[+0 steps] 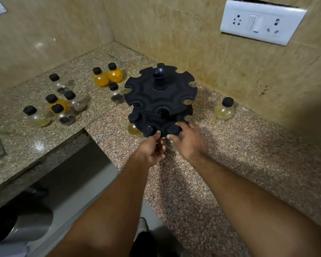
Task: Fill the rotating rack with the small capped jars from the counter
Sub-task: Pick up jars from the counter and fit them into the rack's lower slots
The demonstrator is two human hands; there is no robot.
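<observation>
A black two-tier rotating rack (160, 93) stands on the speckled counter (202, 182); its top tier's slots are empty. The lower tier carries three black-capped jars: an amber one (133, 125) at the left and two at the front. My left hand (151, 148) is curled beneath the front-left cap (148, 130), hiding that jar's body. My right hand (189, 140) grips the clear jar (171, 145) under the front cap, fingers over the tier's rim. Several loose jars stand at the left, among them two orange ones (100, 77) and a clear one (36, 116). A yellowish jar (224, 109) stands to the right.
Tiled walls close the corner behind the rack, with a white socket panel (261, 22) at the upper right. The left counter section sits a step higher, its edge (85, 127) near the rack. A metal vessel (24, 225) lies below at the lower left.
</observation>
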